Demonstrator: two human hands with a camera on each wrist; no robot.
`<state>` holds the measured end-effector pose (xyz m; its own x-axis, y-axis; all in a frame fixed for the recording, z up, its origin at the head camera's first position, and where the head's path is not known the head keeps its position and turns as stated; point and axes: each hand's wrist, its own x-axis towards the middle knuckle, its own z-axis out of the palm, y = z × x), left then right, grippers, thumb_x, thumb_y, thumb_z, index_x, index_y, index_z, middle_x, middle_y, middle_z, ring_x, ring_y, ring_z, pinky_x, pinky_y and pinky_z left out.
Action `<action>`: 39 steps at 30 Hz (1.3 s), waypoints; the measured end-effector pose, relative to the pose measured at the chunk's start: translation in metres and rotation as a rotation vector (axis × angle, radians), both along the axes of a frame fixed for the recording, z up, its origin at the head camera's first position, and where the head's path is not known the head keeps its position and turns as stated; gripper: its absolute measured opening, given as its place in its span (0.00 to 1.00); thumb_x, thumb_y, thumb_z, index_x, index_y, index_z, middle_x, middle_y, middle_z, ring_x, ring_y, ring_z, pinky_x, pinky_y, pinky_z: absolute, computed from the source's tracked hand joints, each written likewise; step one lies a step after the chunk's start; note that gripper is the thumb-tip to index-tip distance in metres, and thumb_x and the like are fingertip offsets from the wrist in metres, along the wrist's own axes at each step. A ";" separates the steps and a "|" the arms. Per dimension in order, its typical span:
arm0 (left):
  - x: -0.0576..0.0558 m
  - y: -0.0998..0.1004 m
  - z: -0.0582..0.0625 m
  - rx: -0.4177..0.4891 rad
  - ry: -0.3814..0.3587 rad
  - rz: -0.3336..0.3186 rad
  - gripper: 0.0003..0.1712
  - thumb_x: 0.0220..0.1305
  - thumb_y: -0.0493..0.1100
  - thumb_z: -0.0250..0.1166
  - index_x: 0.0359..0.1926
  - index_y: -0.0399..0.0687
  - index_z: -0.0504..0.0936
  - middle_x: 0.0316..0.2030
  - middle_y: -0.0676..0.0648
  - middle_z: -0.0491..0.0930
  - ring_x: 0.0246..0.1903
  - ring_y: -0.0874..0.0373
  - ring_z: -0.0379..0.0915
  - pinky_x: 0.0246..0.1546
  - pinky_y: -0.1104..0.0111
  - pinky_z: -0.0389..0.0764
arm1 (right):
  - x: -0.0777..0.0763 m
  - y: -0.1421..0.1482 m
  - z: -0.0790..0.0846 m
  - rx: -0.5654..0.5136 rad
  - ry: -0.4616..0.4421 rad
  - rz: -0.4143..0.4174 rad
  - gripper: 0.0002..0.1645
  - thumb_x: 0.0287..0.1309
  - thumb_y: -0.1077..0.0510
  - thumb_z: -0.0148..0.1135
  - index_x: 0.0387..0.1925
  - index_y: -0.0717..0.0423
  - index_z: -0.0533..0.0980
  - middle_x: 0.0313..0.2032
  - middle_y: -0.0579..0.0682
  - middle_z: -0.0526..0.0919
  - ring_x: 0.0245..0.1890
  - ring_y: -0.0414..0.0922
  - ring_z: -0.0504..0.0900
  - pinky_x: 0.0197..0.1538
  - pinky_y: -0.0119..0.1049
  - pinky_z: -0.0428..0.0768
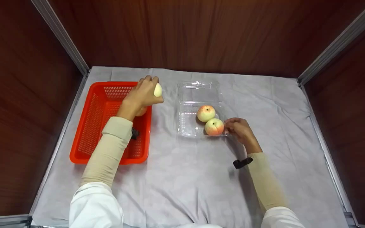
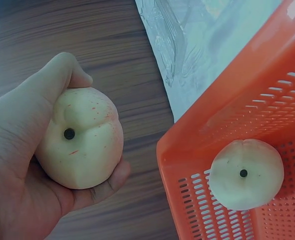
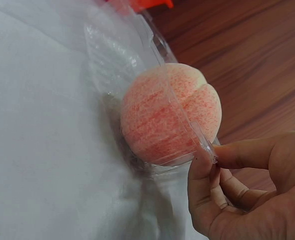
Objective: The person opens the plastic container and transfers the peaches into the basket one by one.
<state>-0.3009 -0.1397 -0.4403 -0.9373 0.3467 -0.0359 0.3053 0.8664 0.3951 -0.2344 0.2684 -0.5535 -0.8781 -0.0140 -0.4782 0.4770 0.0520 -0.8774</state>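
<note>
Held peach (image 1: 158, 90): in the left hand, raised over the far right part of the basket's rim, its dark stem-dot showing in the left wrist view.
Left hand (image 1: 142, 94): curled round the peach, thumb on the near side and fingers on the far side, back of the hand upward.
Left arm: stretched across the red basket (image 1: 86, 133), slanting away and to the right, sleeve gathered at a pale cuff (image 1: 117, 128).
Basket peach (image 2: 246, 175): inside the basket, partly hidden beneath the left wrist in the head view.
Clear container (image 1: 188, 122): to the right of the basket, lid laid open on its far side.
Container peaches: a rear one (image 1: 206, 113) and a front one (image 1: 214, 127), close together in the right half.
Right hand (image 1: 239, 128): thumb and forefinger pinching the container's right edge, other fingers bent.
Right arm: angled forward and leftward, black device (image 1: 242, 163) at the wrist.
Surroundings: pale cloth (image 1: 185, 177) underneath, wood-grain panels (image 1: 176, 34) around.
</note>
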 end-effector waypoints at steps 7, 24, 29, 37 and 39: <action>-0.001 -0.005 -0.001 -0.007 0.000 0.000 0.41 0.56 0.54 0.68 0.67 0.40 0.70 0.57 0.35 0.73 0.55 0.40 0.72 0.52 0.47 0.85 | 0.000 0.000 -0.001 0.001 -0.008 0.003 0.17 0.68 0.68 0.61 0.54 0.73 0.74 0.26 0.46 0.83 0.23 0.38 0.82 0.31 0.31 0.82; 0.000 -0.018 -0.001 0.011 -0.014 0.026 0.43 0.57 0.54 0.68 0.69 0.39 0.69 0.59 0.33 0.71 0.57 0.38 0.71 0.54 0.44 0.84 | 0.002 -0.002 -0.007 0.003 0.020 -0.013 0.16 0.69 0.67 0.61 0.55 0.72 0.74 0.26 0.43 0.82 0.23 0.36 0.80 0.31 0.29 0.80; 0.000 -0.022 -0.001 0.020 -0.011 0.038 0.41 0.57 0.53 0.68 0.67 0.40 0.70 0.57 0.34 0.72 0.56 0.39 0.71 0.52 0.45 0.85 | 0.002 -0.001 -0.008 0.021 0.038 -0.014 0.16 0.69 0.67 0.61 0.54 0.72 0.75 0.26 0.43 0.82 0.24 0.36 0.80 0.32 0.29 0.80; 0.001 -0.026 -0.001 0.028 -0.033 0.059 0.40 0.58 0.53 0.69 0.68 0.41 0.70 0.58 0.35 0.71 0.56 0.40 0.70 0.52 0.44 0.85 | 0.001 0.001 -0.008 0.001 0.014 -0.015 0.18 0.69 0.67 0.61 0.56 0.73 0.74 0.27 0.43 0.82 0.24 0.36 0.81 0.32 0.28 0.81; 0.001 -0.028 -0.001 0.023 -0.034 0.063 0.40 0.59 0.54 0.69 0.68 0.41 0.69 0.58 0.35 0.71 0.56 0.40 0.70 0.52 0.44 0.85 | 0.001 0.002 -0.008 -0.012 0.005 -0.015 0.19 0.69 0.67 0.61 0.57 0.74 0.73 0.27 0.44 0.83 0.24 0.37 0.81 0.32 0.29 0.82</action>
